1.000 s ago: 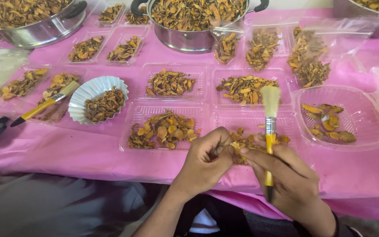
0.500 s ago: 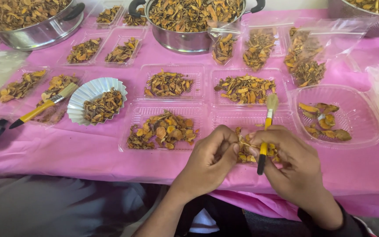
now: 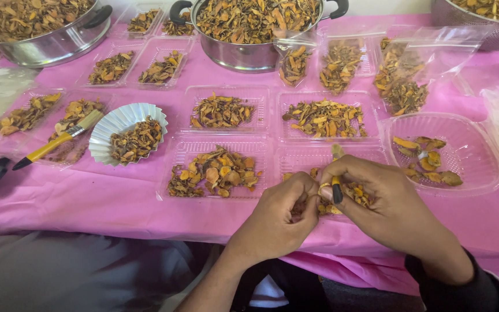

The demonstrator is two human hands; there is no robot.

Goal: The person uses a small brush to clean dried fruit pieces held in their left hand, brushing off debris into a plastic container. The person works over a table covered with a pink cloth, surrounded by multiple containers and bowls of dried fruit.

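pink-clothed table (image 3: 116, 202), clear trays (image 3: 226, 95), steel pots (image 3: 244, 55)

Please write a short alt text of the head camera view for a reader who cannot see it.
Two hands meet over a clear tray of dried orange slices: the right hand holds a yellow brush, the left hand pinches a slice. Around them, a pink table carries more trays and steel pots of slices.
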